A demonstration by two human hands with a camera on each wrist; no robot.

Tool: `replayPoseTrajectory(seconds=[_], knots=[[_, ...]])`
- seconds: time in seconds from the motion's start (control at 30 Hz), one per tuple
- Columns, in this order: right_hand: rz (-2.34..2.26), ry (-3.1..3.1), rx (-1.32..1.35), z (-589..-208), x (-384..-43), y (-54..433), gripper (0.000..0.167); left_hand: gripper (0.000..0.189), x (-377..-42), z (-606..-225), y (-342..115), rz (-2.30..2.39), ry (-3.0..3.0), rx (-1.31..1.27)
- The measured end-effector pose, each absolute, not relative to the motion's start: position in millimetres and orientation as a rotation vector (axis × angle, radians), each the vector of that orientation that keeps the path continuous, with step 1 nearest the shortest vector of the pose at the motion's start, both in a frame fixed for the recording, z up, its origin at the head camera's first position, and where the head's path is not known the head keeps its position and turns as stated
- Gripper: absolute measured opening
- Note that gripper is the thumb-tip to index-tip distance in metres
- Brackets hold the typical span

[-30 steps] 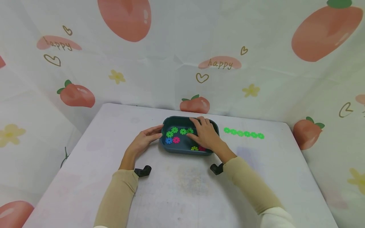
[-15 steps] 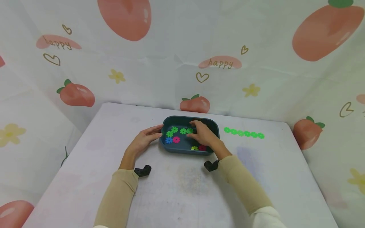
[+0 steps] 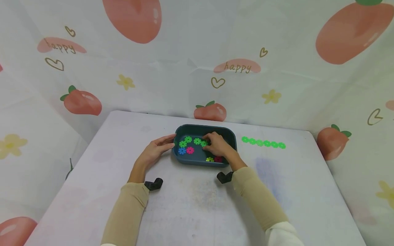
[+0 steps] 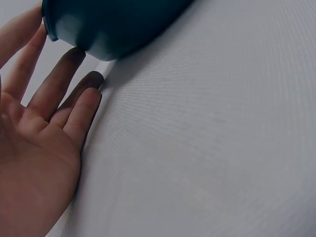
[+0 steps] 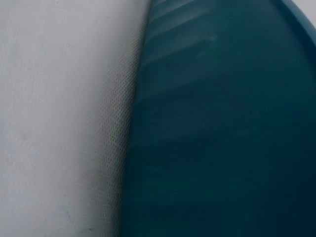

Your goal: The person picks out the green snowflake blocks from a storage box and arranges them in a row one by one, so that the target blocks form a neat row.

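My left hand (image 3: 156,150) rests against the left end of a dark teal plastic tub (image 3: 197,163). In the left wrist view its fingers (image 4: 55,84) are fairly straight, with fingertips at the tub's rim and lower side. Inside the tub, my right hand (image 3: 219,145) has thumb and index finger bent around a green interlocking disc (image 3: 204,144). Left of it lies another green disc (image 3: 197,140). Farther left are two more green discs (image 3: 188,139), a blue disc (image 3: 182,150) and a pink disc (image 3: 190,150). The right wrist view shows only the tub's outer wall (image 5: 217,123) and the tabletop.
A straight row of several joined green discs (image 3: 267,143) lies on the white table (image 3: 191,212), right of the tub. A yellow-green disc (image 3: 210,159) and a dark pink disc (image 3: 218,159) sit by the tub's near wall, under my right wrist. A printed cloth (image 3: 172,68) hangs behind.
My right hand has lowered and moved left in the tub, its fingers drawing in around a green disc, which has shifted slightly toward me. My left hand stays at the tub's end.
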State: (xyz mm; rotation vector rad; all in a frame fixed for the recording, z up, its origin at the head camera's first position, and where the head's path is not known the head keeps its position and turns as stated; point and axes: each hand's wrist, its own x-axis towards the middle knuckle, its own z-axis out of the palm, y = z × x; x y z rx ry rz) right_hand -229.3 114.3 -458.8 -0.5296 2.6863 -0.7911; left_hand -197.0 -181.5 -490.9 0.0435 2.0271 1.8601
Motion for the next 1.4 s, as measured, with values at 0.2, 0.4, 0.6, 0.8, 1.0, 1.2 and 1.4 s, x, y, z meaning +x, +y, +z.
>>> replayPoseTrajectory(seconds=[0.2, 0.4, 0.6, 0.8, 1.0, 1.2, 1.4], knots=[[-0.766, 2.705, -0.510, -461.9, -230.5, 113.3, 0.032, 0.057, -197.4, -490.1, -181.0, 1.869, 2.014, 0.036], [-0.779, 2.714, -0.476, -463.1, -230.7, 113.1, 0.027, 0.056, -196.5, -488.6, -180.1, 1.873, 2.026, 0.031], [-0.840, 2.708, -0.442, -460.4, -227.0, 114.4, 0.024, 0.057, -196.0, -489.3, -182.1, 1.884, 2.015, 0.067], [-0.913, 2.688, -0.427, -456.3, -223.4, 118.6, 0.018, 0.060, -196.8, -490.5, -183.0, 1.889, 2.023, 0.100], [-1.027, 2.645, -0.403, -457.0, -221.0, 121.5, 0.019, 0.059, -197.4, -492.0, -182.0, 1.904, 1.992, 0.077], [-1.150, 2.641, -0.427, -456.7, -220.2, 127.3, 0.028, 0.056, -197.6, -491.0, -181.2, 1.901, 1.991, 0.065], [-1.353, 2.576, -0.397, -451.3, -218.5, 137.6, 0.025, 0.055, -198.7, -491.0, -181.0, 1.898, 1.989, 0.062]])
